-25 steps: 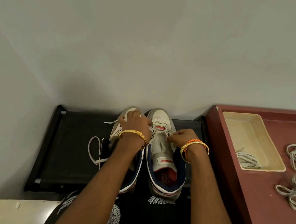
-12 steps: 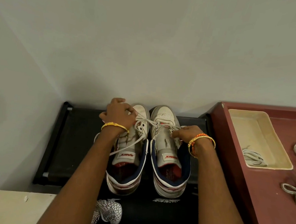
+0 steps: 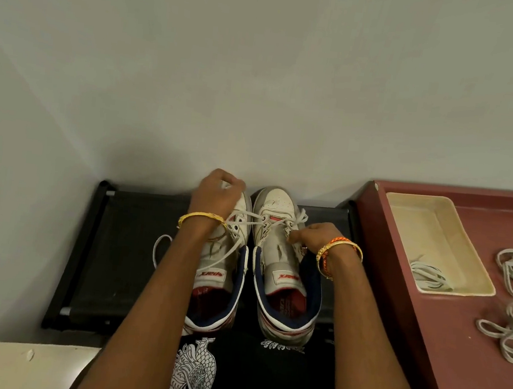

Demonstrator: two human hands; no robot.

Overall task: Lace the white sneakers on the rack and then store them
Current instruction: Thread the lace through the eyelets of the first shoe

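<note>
Against a plain grey wall stands our black rack, the white sneakers side by side toward its right end, toes at the back edge. Our left hand grips the lace over the left toe; our right hand pinches it at the right sneaker's eyelets. Pulling too hard could drag a shoe off the front edge, we judge.

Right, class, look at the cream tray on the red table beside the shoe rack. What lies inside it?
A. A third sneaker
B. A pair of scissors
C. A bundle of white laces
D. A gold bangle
C: a loose bundle of white laces lies in the near end of the cream tray, and nothing else shows in it.
</note>
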